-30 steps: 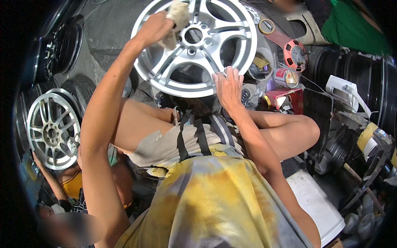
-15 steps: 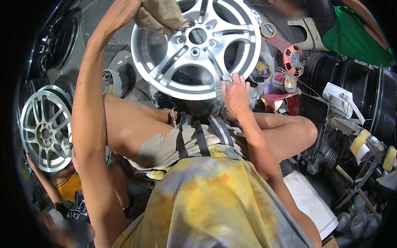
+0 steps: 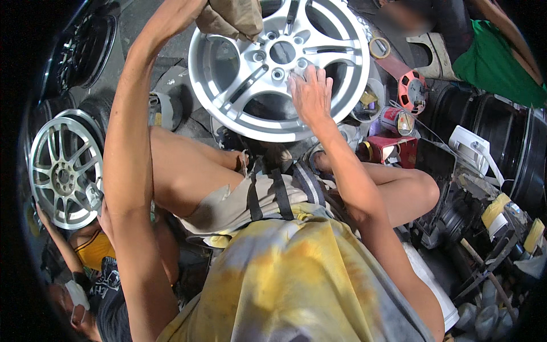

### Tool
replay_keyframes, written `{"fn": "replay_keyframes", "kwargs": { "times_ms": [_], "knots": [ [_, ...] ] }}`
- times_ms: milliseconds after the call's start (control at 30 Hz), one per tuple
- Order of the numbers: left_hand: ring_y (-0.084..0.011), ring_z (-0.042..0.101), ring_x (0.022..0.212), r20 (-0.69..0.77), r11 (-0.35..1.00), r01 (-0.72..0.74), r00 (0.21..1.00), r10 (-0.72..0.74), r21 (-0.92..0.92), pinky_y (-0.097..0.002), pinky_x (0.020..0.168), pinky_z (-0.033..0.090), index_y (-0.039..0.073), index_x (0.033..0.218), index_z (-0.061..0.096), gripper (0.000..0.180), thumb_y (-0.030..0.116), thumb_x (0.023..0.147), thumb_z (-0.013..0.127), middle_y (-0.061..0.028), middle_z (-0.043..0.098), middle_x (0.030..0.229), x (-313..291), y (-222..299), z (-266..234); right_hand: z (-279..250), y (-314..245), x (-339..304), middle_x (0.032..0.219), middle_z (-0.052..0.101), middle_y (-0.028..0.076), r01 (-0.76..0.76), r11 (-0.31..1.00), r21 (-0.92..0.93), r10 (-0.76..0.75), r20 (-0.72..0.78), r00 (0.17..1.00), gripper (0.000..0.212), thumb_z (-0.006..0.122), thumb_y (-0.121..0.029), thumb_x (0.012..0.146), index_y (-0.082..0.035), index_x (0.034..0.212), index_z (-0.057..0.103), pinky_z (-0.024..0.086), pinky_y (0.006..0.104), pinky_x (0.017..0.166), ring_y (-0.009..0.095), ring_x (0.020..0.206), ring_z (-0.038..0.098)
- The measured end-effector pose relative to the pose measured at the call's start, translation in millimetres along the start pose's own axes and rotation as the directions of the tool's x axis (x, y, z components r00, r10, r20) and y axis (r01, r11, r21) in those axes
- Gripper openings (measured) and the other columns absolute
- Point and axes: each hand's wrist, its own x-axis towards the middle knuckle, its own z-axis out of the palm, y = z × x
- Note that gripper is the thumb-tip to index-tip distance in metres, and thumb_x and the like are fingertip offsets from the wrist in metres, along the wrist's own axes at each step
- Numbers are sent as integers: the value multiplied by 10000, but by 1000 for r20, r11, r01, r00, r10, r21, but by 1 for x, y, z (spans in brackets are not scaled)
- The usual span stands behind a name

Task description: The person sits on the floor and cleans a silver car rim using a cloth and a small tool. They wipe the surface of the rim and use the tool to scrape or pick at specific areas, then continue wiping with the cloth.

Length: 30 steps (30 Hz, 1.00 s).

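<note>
A silver alloy wheel rim with split spokes lies face up in front of me. At its upper left, my left hand is closed on a brown cloth, part of it draped over the rim; the fingers are mostly hidden by the cloth and the picture's edge. On the spoke just below the hub hole rests my right hand, fingertips pressed down on the metal. A small grey piece shows at those fingertips; its kind is unclear.
Left, another person's hands hold a multi-spoke silver rim. On the right are a paint can, a tub, a tape roll, a red reel and dark wheel barrels. A person in green sits at upper right.
My right hand has moved up and inward, from the wheel's lower right edge to the spoke near the hub. The left hand keeps the cloth at the upper left. The whole view has shifted slightly.
</note>
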Motion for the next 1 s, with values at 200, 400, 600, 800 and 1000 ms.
{"fn": "replay_keyframes", "kwargs": {
  "times_ms": [200, 400, 600, 800, 1000],
  "knots": [
    [-217, 631, 730, -30, 975, 34, 999, -41, -218, -410, 692, 502, -91, 994, 639, 575, 439, 1054, 424, -230, 677, 769, -6, 26, 3, -13, 13, -4, 1103, 570, 93, 48, 998, 34, -50, 60, 997, 232, 631, -256, 962, -70, 938, 767, 376, 460, 842, 304, 1060, 499],
    [-218, 660, 777, -26, 976, 53, 998, -60, -210, -406, 731, 520, -104, 1003, 655, 610, 461, 1054, 433, -211, 701, 784, -14, 25, -6, -6, 8, 10, 1105, 567, 89, 63, 998, 8, -64, 46, 997, 245, 616, -261, 974, -93, 1040, 781, 384, 454, 835, 311, 1029, 507],
    [-240, 652, 723, -37, 987, -1, 999, -5, -162, -417, 689, 511, -103, 927, 637, 533, 387, 1012, 445, -208, 667, 722, -16, 3, -9, -13, 8, -1, 1145, 586, 89, 48, 999, -13, -47, 83, 995, 250, 604, -261, 983, -71, 977, 765, 372, 460, 851, 305, 1054, 506],
    [-273, 654, 684, -38, 973, -87, 996, 81, -215, -435, 664, 502, -99, 918, 632, 519, 374, 1007, 439, -231, 634, 688, -17, -7, -9, -7, 3, 3, 1138, 586, 101, 33, 998, -53, -29, 71, 997, 249, 593, -245, 986, -64, 962, 762, 368, 459, 836, 307, 1048, 506],
    [-269, 678, 709, -34, 975, 37, 998, -46, -218, -434, 664, 510, -103, 929, 636, 520, 373, 1012, 443, -248, 645, 711, -19, -3, -10, -13, 2, -4, 1140, 590, 92, 26, 998, -60, -19, 118, 993, 243, 592, -245, 987, -75, 980, 764, 364, 455, 832, 304, 1040, 507]
  ]
}}
